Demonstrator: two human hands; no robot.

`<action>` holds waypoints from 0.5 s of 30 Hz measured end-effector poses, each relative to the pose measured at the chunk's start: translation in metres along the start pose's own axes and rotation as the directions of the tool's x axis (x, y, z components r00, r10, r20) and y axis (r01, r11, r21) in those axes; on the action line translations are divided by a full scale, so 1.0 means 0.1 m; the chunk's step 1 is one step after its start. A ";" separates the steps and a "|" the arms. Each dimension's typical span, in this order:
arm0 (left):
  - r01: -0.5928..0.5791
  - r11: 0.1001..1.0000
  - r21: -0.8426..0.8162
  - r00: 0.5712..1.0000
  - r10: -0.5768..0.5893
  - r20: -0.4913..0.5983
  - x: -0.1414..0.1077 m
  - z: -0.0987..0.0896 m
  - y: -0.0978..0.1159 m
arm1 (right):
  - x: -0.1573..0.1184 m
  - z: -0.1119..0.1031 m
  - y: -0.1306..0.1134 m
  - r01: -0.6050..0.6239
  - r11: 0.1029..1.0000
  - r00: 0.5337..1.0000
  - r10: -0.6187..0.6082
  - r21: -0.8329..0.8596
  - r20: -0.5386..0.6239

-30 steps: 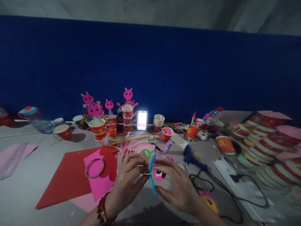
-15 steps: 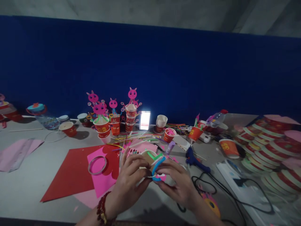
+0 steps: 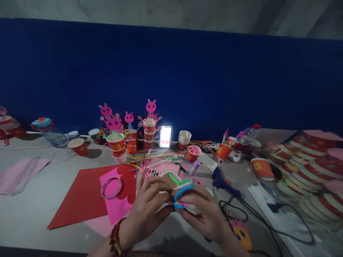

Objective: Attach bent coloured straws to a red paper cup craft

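Between my hands, low in the middle of the head view, is a paper cup (image 3: 168,176), its inside partly showing. My left hand (image 3: 148,201) is closed around the cup's near left side. A bent blue pipe cleaner (image 3: 183,192) curves at the cup's right side, pinched by my right hand (image 3: 205,210). A green pipe cleaner (image 3: 175,179) sticks up by the rim, with a whitish strip beside the blue one. My fingers hide most of the cup's wall and where the pipe cleaners join it.
Red card (image 3: 77,200) and a pink sheet under a tape ring (image 3: 102,192) lie left. A blue glue gun (image 3: 223,184) and black cable rest right. Decorated cups (image 3: 116,144) stand behind; stacked cups (image 3: 308,171) crowd the right. Loose pipe cleaners (image 3: 163,154) lie beyond my hands.
The blue pipe cleaner's upper end has tipped right and down, and the green one leans further right. My right fingers have shifted slightly; my left hand stays on the cup.
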State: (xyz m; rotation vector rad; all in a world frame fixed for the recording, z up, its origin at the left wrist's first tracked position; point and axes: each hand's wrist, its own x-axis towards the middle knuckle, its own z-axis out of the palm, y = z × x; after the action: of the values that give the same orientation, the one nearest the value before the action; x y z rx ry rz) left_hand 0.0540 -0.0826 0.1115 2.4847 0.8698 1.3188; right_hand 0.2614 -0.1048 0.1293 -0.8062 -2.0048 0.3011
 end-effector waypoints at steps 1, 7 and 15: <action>-0.005 1.000 -0.008 1.000 0.005 0.005 0.00 0.00 0.00 | 0.00 0.00 0.00 -0.009 1.000 1.000 0.009 0.017 0.000; 0.005 0.998 -0.059 1.000 -0.005 0.005 0.02 -0.01 0.00 | 0.00 0.00 -0.01 -0.001 1.000 1.000 0.001 0.022 0.007; 0.020 0.944 -0.328 0.996 0.011 0.091 0.05 -0.07 -0.14 | -0.18 0.08 0.24 -0.125 0.982 0.965 0.154 0.142 -0.210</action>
State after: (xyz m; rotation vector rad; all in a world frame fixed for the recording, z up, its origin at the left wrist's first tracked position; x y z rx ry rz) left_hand 0.0451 -0.0695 0.1129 2.2594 0.5783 1.2223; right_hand 0.2717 -0.0977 0.1008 -0.8623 -1.7074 0.3994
